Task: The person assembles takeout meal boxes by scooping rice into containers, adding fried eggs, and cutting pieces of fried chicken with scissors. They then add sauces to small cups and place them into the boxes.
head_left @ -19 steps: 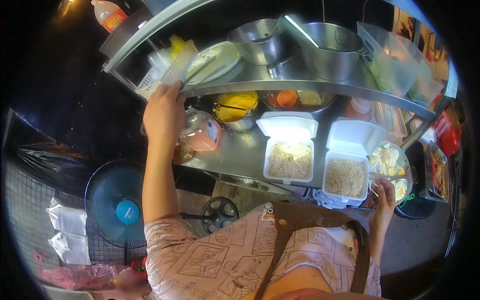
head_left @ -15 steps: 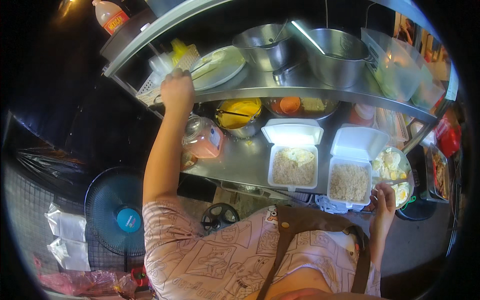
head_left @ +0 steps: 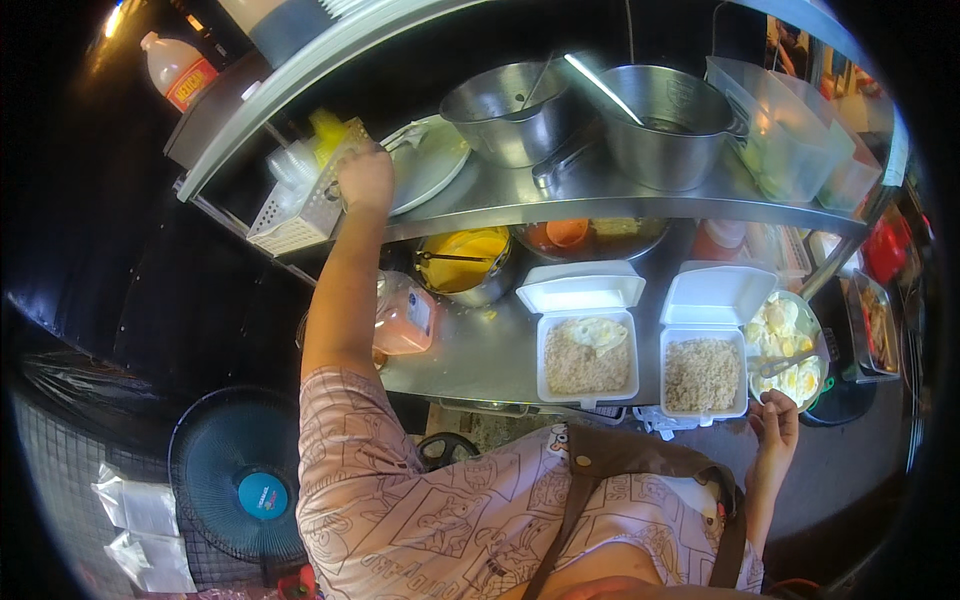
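My left hand (head_left: 366, 180) reaches up to the shelf, fingers curled round metal tongs (head_left: 402, 136). The tongs' tips lie over a pale oval plate (head_left: 436, 168); the rest is mostly hidden by the hand. Against the hand's left side stands a white perforated basket (head_left: 300, 218) with clear and yellow plastic things. My right hand (head_left: 774, 428), loosely bent and holding nothing visible, is beside a plate of fried eggs (head_left: 780, 330) with a spatula (head_left: 784, 364) on it. Two lidded foam boxes are unfolded on the counter: one (head_left: 588, 372) has rice and an egg, the other (head_left: 704, 376) rice.
Two steel pots (head_left: 515, 125) (head_left: 665, 140) and clear plastic bins (head_left: 790, 150) stand on the shelf. Beneath it are a pot of yellow sauce (head_left: 465, 262), a jar of pink stuff (head_left: 405, 318) and an orange bowl (head_left: 567, 233). A fan (head_left: 238, 480) stands at left.
The view has shifted a little, and my left hand is now closer to the basket's near side and the plate. My right hand has drawn back from the spatula on the egg plate.
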Demonstrator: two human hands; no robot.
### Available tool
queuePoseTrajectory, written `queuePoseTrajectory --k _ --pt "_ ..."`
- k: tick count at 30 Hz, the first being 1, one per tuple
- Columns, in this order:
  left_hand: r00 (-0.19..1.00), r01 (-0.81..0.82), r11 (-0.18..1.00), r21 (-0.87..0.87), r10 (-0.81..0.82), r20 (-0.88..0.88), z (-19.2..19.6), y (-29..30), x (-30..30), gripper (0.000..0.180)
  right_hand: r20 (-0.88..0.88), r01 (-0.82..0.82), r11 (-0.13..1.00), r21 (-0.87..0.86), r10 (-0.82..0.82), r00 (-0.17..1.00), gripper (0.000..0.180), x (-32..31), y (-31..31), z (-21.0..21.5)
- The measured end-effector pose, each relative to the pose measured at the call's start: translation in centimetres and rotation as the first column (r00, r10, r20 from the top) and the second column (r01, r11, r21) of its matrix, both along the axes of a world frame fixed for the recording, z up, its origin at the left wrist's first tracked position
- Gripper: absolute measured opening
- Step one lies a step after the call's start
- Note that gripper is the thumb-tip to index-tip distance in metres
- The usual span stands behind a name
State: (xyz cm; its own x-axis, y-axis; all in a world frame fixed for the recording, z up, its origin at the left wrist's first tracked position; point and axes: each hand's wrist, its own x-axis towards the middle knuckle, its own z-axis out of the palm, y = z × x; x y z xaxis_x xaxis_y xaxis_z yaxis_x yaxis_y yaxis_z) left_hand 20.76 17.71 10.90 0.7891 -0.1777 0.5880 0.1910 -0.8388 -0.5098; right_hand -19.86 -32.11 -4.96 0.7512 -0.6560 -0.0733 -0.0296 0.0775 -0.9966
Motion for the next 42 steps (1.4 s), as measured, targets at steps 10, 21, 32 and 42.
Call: queuePoseTrajectory --k 10,21,32,42 --pt "0.988 0.089 0.991 -0.097 -0.076 0.132 5.5 -0.8 -8.4 0.026 0.038 -0.098 0.995 0.02 0.097 0.995 0.019 2.0 -1.5 0.7" --pt "0.976 0.142 0.942 -0.303 -0.184 -0.116 9.3 -16.5 -34.4 0.034 0.181 -0.369 0.928 0.049 0.355 0.917 0.022 5.2 -12.3 0.9" --pt "0.809 0.358 0.917 -0.175 -0.399 -0.432 -6.1 -39.1 -34.1 0.03 0.162 -0.554 0.821 0.136 0.533 0.83 0.022 3.1 -23.4 -0.9" --pt "0.732 0.266 0.946 -0.183 -0.322 -0.6 -10.2 -46.2 -32.3 0.016 0.076 -0.465 0.853 0.237 0.461 0.884 0.02 -1.6 -28.0 -3.3"
